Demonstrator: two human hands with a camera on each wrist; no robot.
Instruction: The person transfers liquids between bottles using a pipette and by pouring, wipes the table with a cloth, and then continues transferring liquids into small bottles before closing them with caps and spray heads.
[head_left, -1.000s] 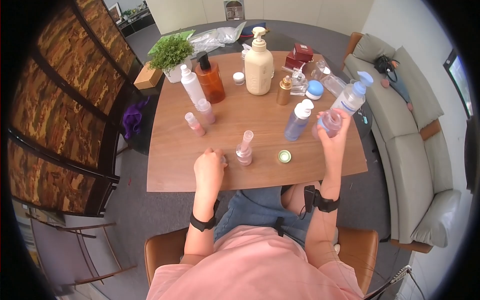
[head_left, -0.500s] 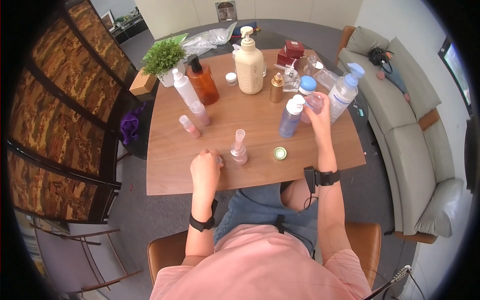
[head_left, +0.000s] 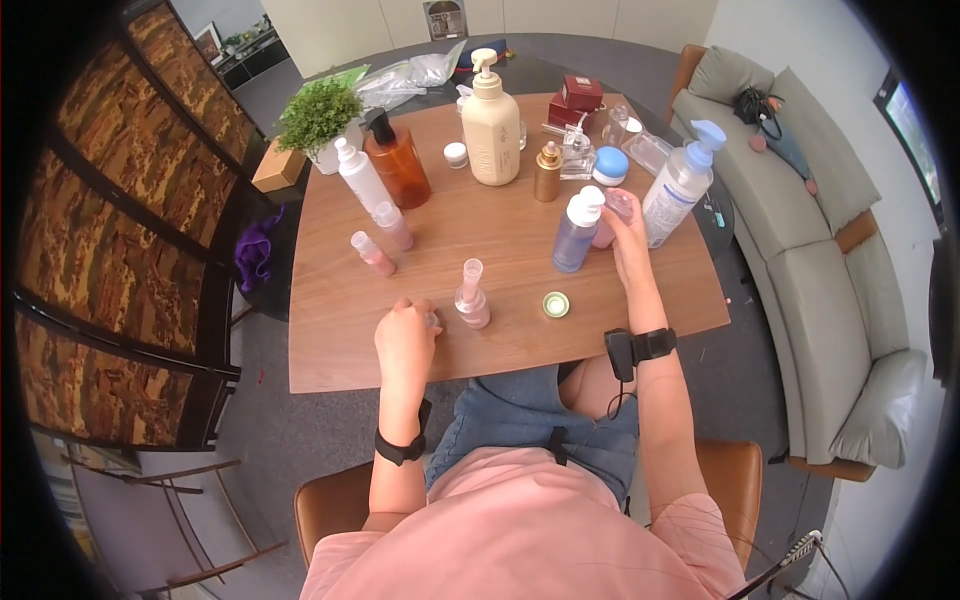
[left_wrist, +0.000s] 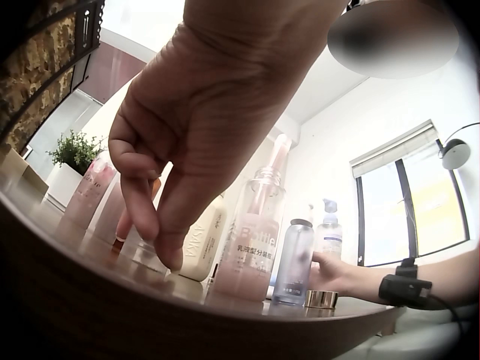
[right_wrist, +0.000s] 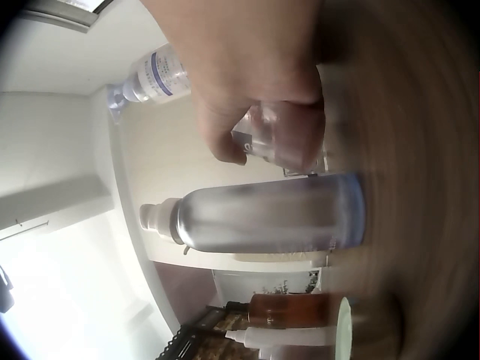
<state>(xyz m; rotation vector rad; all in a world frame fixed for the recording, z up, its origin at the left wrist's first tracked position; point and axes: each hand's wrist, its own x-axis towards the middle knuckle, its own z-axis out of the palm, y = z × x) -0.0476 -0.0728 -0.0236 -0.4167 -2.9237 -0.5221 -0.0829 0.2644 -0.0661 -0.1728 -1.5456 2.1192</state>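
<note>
Translucent pink, the bottle (head_left: 619, 206) is in the right hand (head_left: 632, 248), above the far right part of the wooden table (head_left: 520, 352), just beside the blue pump bottle (head_left: 573, 242) and near the white-and-blue pump bottle (head_left: 674, 196). Whether its base touches the wood I can't tell from here. I judge it light, thin-walled plastic, firm with a little give, and slippery if wet. I'd take it round the body, thumb opposite fingers, without squeezing.

That is nearly how the hand has it: reaching down from above, thumb along one side and fingers curled round the other, though I can't make out every fingertip. The right forearm stretches forward across the table's edge.

Nearer me, the left hand (head_left: 405, 340) is low at the table's near side, back of the hand up, thumb and fingers pinching a small clear piece (head_left: 433, 321). Beside it stands an open pink bottle (head_left: 473, 310), and further right lies a green-rimmed lid (head_left: 556, 305).
</note>
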